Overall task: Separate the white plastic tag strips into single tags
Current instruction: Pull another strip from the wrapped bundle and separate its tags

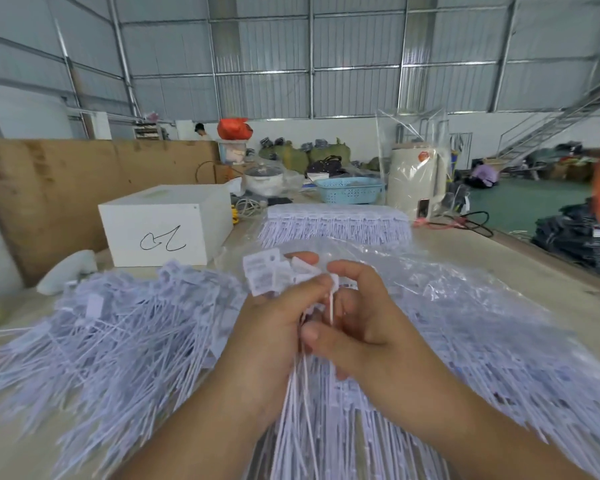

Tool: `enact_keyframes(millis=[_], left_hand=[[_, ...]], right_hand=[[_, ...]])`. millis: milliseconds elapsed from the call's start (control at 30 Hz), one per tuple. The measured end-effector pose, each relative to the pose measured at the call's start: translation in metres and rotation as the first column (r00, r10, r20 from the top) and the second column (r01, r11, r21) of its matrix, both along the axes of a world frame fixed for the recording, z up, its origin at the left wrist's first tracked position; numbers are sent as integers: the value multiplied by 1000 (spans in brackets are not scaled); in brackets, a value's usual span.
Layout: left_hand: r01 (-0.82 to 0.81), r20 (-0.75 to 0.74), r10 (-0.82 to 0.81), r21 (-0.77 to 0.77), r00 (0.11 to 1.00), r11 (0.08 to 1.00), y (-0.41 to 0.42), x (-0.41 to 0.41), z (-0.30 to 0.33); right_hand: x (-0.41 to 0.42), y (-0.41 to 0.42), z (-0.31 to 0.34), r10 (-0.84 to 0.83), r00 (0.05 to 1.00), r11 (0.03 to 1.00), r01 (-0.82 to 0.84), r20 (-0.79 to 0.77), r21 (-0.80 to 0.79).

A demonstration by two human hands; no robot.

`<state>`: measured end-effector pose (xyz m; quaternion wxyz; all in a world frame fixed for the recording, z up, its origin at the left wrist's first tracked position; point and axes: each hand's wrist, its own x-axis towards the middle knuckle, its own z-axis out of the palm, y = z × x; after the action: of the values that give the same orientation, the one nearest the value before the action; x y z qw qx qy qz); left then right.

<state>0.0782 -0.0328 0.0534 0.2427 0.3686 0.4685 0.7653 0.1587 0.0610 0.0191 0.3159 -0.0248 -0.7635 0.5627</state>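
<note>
Now you have a bunch of white tags gripped in your left hand, fingers curled round the bundle so that the printed heads fan out above your knuckles and the thin tails trail down past your wrist. Your right hand is closed too, thumb and forefinger pinching a single tag stem just beside the left fingertips. From the pose, I judge you are about to peel that one tag off its strip.

Keep the left grip firm and close under the heads, so the bundle does not slide when you pull. Pinch the single tag near its joint with its neighbours, not far down the tail, which looks thin enough to bend or stretch rather than snap cleanly. Pull sideways, away from your left hand, rather than straight up.

The loose pile lies to the outside of your left hand, presumably the separated ones, so drop the freed tag there. Under and beyond your right hand lies a clear plastic bag, and a neat stack of uncut strips waits well ahead of both hands. Mind that tails do not tangle with the heap beneath your wrists.
</note>
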Motion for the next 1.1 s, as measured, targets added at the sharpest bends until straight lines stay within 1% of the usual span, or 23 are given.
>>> enact_keyframes(millis=[33, 133, 233, 300, 333, 367, 400, 467, 500, 533, 600, 700, 733, 800, 867, 900, 933, 967, 1000, 1033, 1100], left_hand=[[-8, 15, 7, 36, 1000, 999, -1, -2, -1], [-122, 16, 121, 72, 992, 990, -2, -5, 4], [-174, -100, 183, 85, 978, 981, 0, -14, 0], [-203, -182, 214, 76, 960, 976, 0, -17, -1], [-222, -206, 233, 76, 951, 972, 0, -17, -1], [-230, -237, 243, 81, 941, 970, 0, -19, -1], [-248, -318, 257, 70, 913, 966, -1, -18, -1], [-248, -526, 215, 9, 823, 969, -3, -12, 4], [-218, -511, 193, 11, 838, 976, -2, -11, 4], [-201, -455, 199, 45, 868, 979, -1, -12, 4], [-163, -291, 183, 94, 939, 982, 1, -18, 3], [-94, -362, 137, 133, 922, 987, 0, -26, 5], [-83, -349, 130, 147, 928, 986, -1, -30, 6], [-29, -268, 83, 197, 960, 980, -1, -34, 6], [-26, -172, 69, 244, 983, 969, -3, -36, 9], [-68, -197, 121, 253, 973, 965, -6, -36, 10], [-137, -297, 209, 245, 932, 960, -8, -36, 9], [-201, -432, 281, 221, 857, 954, -9, -34, 10], [-228, -536, 295, 189, 791, 955, -9, -31, 10], [-215, -585, 269, 162, 765, 963, -7, -29, 8], [-153, -552, 203, 137, 809, 979, -3, -27, 3]], right_hand=[[-2, -5, -1, 17, 1000, 999, -17, 4, -37], [-9, -19, -1, 97, 995, 971, -96, -3, -217], [-8, -25, 3, 248, 965, 922, -209, 82, -325], [-6, -28, 4, 407, 907, 849, -332, 109, -411], [-5, -30, 6, 452, 886, 822, -368, 104, -434], [-5, -30, 6, 444, 889, 836, -365, 113, -409], [-5, -30, 6, 400, 906, 875, -334, 136, -350], [-6, -30, 5, 277, 944, 946, -235, 180, -223], [-6, -30, 5, 226, 957, 962, -190, 182, -199], [-6, -28, 4, 182, 965, 972, -148, 188, -180], [-6, -23, 5, 100, 972, 987, -70, 213, -143], [-3, -15, 9, 34, 971, 993, -6, 238, -118], [-2, -13, 12, 28, 968, 992, 3, 251, -123], [2, -10, 18, 20, 956, 989, 24, 292, -145], [6, -8, 22, 13, 946, 990, 33, 324, -137], [8, -6, 22, -9, 938, 996, 40, 346, -81], [9, -5, 21, -55, 929, 998, 53, 365, 15], [10, -4, 19, -103, 923, 991, 64, 371, 117], [10, -5, 18, -135, 920, 980, 68, 369, 189], [10, -5, 17, -151, 917, 972, 71, 368, 223], [9, -6, 18, -166, 914, 969, 81, 369, 235]])
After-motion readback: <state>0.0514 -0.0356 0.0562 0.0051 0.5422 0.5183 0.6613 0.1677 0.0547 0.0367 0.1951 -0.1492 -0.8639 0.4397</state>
